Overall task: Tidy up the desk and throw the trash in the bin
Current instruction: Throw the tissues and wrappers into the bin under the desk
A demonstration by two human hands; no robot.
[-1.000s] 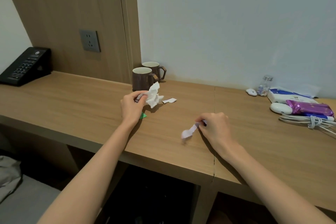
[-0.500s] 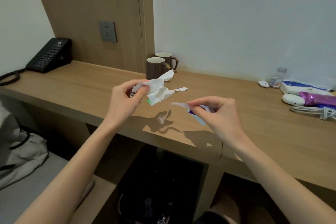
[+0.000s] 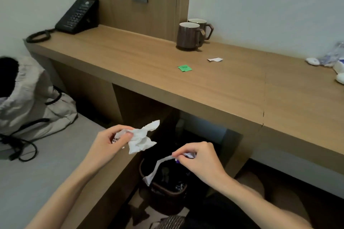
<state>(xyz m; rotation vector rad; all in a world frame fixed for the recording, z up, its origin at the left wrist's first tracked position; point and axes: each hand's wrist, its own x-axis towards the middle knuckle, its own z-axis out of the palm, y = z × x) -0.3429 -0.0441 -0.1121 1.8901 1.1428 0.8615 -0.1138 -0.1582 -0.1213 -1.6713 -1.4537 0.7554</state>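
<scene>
Both hands — trash (image 3: 142,138) over bin (image 3: 163,189)

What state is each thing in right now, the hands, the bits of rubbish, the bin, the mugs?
left hand: closed on a crumpled tissue
right hand: pinching a white strip above the bin
bin: open, rubbish inside
green scrap: flat on the desk
white scrap: on the desk
two mugs: upright
phone: on the desk, cord coiled

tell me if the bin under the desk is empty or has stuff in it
Not empty: the bin already holds wrappers, seen through its open top.
</scene>
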